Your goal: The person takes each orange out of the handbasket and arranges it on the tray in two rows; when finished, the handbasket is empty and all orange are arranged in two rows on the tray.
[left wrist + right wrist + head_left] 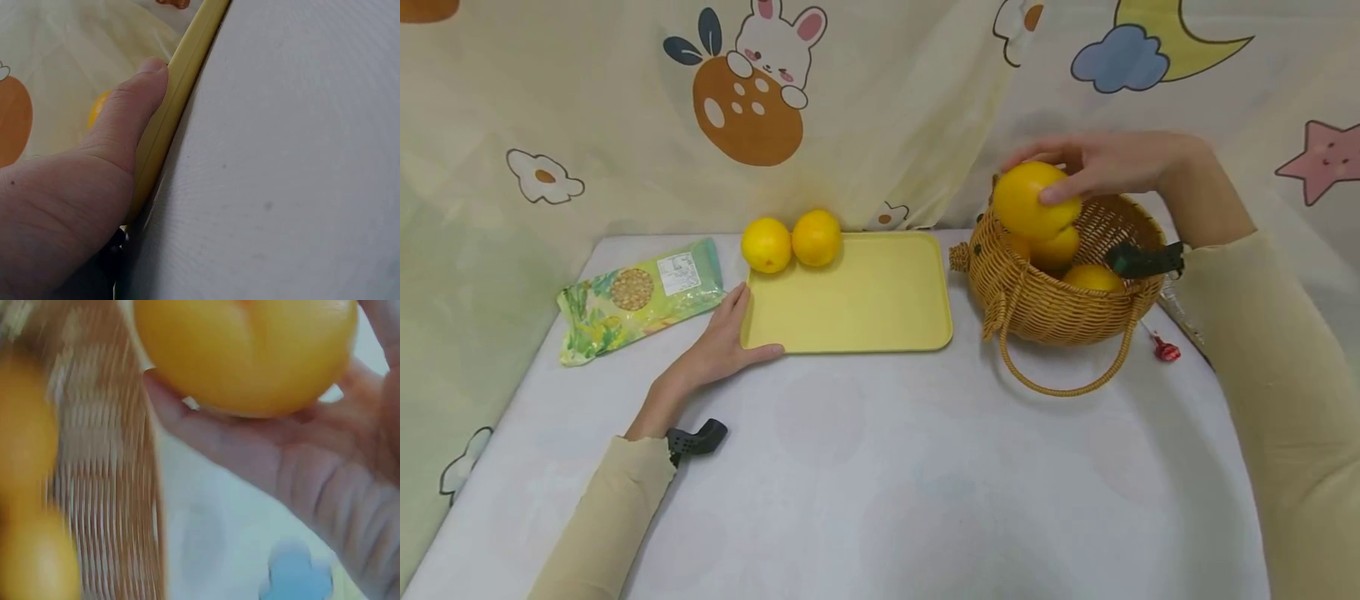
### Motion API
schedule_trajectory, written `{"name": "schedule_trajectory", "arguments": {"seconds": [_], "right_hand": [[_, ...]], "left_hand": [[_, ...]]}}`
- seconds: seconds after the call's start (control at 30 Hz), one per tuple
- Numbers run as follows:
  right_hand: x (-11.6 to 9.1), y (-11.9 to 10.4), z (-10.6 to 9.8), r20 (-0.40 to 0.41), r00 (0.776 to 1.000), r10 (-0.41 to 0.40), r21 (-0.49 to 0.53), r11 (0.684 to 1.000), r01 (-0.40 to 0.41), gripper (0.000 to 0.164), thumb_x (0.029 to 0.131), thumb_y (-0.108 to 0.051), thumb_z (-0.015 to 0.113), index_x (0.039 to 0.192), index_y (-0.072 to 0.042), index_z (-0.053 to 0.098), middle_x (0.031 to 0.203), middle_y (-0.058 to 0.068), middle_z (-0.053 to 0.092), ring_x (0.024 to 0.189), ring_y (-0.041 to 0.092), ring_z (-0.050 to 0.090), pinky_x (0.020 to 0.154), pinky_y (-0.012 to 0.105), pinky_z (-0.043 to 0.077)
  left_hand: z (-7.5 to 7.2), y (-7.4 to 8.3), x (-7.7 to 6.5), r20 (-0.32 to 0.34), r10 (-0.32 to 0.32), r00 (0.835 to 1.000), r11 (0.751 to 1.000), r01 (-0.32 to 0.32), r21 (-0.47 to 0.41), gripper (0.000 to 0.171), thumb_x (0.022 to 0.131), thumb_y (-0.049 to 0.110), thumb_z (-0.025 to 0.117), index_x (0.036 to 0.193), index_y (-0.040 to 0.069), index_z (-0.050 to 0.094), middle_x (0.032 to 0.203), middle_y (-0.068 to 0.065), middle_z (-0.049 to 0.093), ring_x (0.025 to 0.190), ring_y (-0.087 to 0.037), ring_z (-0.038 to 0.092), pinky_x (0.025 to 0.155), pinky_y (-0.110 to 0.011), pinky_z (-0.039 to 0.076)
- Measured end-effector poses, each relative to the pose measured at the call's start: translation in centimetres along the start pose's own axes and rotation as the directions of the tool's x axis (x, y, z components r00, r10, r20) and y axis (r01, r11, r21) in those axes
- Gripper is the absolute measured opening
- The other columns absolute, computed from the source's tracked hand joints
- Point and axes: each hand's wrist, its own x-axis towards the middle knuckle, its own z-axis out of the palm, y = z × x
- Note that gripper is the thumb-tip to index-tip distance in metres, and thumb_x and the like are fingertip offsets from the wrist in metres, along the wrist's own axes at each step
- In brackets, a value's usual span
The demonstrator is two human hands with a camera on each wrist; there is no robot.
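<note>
A wicker basket (1075, 321) stands just right of the yellow tray (865, 300), its animal snout (959, 257) pointing towards it and its looped handle (1067, 392) folded down in front; inside lie several yellow-orange fruits (1092, 278), partly hidden by the basket wall and by a black wrist camera (1142, 260); their exact number I cannot tell. The right hand (1097, 167) has its fingers and thumb curled around one grooved yellow fruit (1030, 200), held at the basket's side nearest the tray, over the fruit below; whether the two touch I cannot tell. The tray itself bears two oranges (767, 246) (817, 238) side by side at its far left corner, the rest of its flat base bare; the left hand (722, 337) rests at its near left corner, thumb stretched along the near edge, fingers along the left edge, spread wide and fairly straight. Left of the tray lies a green packet (640, 298) printed with a round picture of pale beans; well to the right of the tray, beside the basket, lies a red-wrapped lollipop (1167, 350).
</note>
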Motion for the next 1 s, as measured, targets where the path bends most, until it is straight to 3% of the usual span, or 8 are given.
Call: {"name": "schedule_trajectory", "arguments": {"seconds": [0.13,0.23,0.37,0.43,0.53,0.67,0.83,1.0], "right_hand": [[3.1,-3.4,3.1,-0.123,0.981,-0.151,0.179,0.969,0.172,0.049,0.098,-0.013,0.055,0.144,-0.022,0.042,0.125,0.012,0.057,0.092,0.024,0.061,0.077,0.026,0.055],[6.1,-6.2,5.7,-0.172,0.966,-0.192,0.284,0.930,0.235,0.049,0.097,-0.017,0.057,0.144,-0.022,0.043,0.127,0.012,0.056,0.093,0.024,0.061,0.075,0.026,0.056],[10.2,-9.2,8.9,-0.242,0.958,-0.157,0.415,0.875,0.248,0.052,0.096,-0.023,0.060,0.144,-0.024,0.041,0.135,0.011,0.049,0.104,0.026,0.060,0.081,0.034,0.059],[12.2,-9.9,10.2,-0.304,0.944,-0.129,0.428,0.867,0.257,0.054,0.094,-0.028,0.062,0.144,-0.024,0.041,0.137,0.010,0.047,0.109,0.025,0.058,0.086,0.037,0.058],[14.6,-10.1,11.7,-0.393,0.917,-0.064,0.415,0.878,0.239,0.059,0.091,-0.034,0.066,0.144,-0.024,0.042,0.139,0.007,0.046,0.112,0.023,0.055,0.088,0.036,0.056],[16.6,-9.4,12.9,-0.433,0.901,0.006,0.434,0.878,0.203,0.063,0.090,-0.034,0.067,0.145,-0.021,0.041,0.140,0.006,0.046,0.113,0.022,0.053,0.089,0.035,0.055],[17.5,-8.8,13.4,-0.487,0.873,0.013,0.380,0.903,0.199,0.066,0.087,-0.036,0.069,0.145,-0.020,0.041,0.140,0.006,0.048,0.115,0.019,0.051,0.092,0.032,0.051],[17.9,-8.1,13.9,-0.543,0.838,0.047,0.409,0.887,0.215,0.069,0.087,-0.036,0.070,0.146,-0.020,0.040,0.142,0.007,0.046,0.118,0.020,0.051,0.096,0.033,0.050]], "left_hand": [[-0.1,-0.2,-0.1,-0.001,0.001,1.000,1.000,-0.001,0.003,0.120,0.081,0.058,0.069,0.155,0.008,-0.012,0.163,-0.012,-0.016,0.151,-0.037,-0.004,0.120,-0.059,0.010],[-0.2,-0.2,-0.1,-0.005,0.002,1.000,1.000,-0.002,0.010,0.120,0.081,0.058,0.069,0.155,0.008,-0.012,0.163,-0.013,-0.016,0.151,-0.037,-0.004,0.120,-0.059,0.010],[-0.2,-0.3,-0.1,-0.016,0.012,1.000,1.000,-0.012,0.004,0.120,0.082,0.056,0.070,0.155,0.007,-0.011,0.163,-0.014,-0.015,0.151,-0.038,-0.004,0.120,-0.060,0.010],[-0.2,-0.4,-0.1,-0.018,0.015,1.000,1.000,-0.015,-0.005,0.119,0.082,0.055,0.070,0.155,0.007,-0.011,0.163,-0.014,-0.015,0.151,-0.038,-0.004,0.120,-0.060,0.010],[0.0,-0.4,0.0,-0.015,0.016,1.000,1.000,-0.016,-0.010,0.120,0.082,0.056,0.070,0.155,0.008,-0.011,0.163,-0.013,-0.016,0.151,-0.037,-0.004,0.120,-0.060,0.010],[0.2,-0.4,0.1,-0.008,0.017,1.000,1.000,-0.017,-0.011,0.120,0.081,0.058,0.070,0.155,0.008,-0.011,0.163,-0.012,-0.015,0.151,-0.037,-0.004,0.120,-0.059,0.010],[0.1,-0.3,0.2,-0.016,0.025,1.000,1.000,-0.025,-0.002,0.120,0.082,0.056,0.070,0.155,0.007,-0.011,0.163,-0.014,-0.015,0.151,-0.037,-0.004,0.120,-0.059,0.010],[0.0,-0.2,0.2,-0.011,0.022,1.000,1.000,-0.022,-0.016,0.120,0.081,0.056,0.071,0.155,0.007,-0.010,0.163,-0.013,-0.015,0.151,-0.037,-0.004,0.120,-0.059,0.010]]}}
